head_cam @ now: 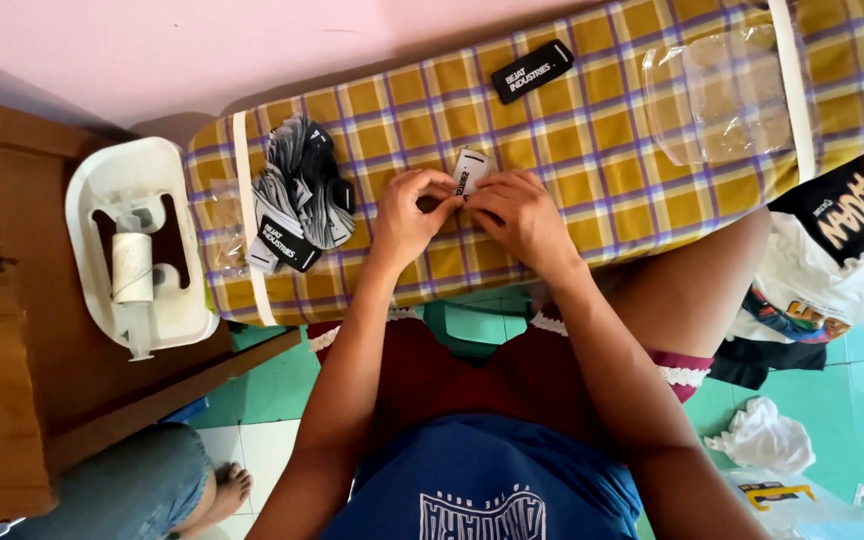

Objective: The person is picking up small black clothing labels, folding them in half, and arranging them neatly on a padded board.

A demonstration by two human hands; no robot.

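Note:
A small white and black paper tag (470,172) is pinched between the fingertips of my left hand (408,212) and my right hand (517,212). Both hands rest on a yellow and purple checked padded board (592,130) that lies across my lap. Left of my left hand sits a loose pile of black and white tags (299,195). A single black tag (532,70) lies further up the board. Clear plastic bags (717,95) lie on the board's right part.
A white plastic tray (137,245) holding a roll and a dispenser sits on a brown wooden table (12,330) at left. Folded printed clothes (822,270) lie at right. Another person's leg and foot (167,490) show at bottom left, over green tiled floor.

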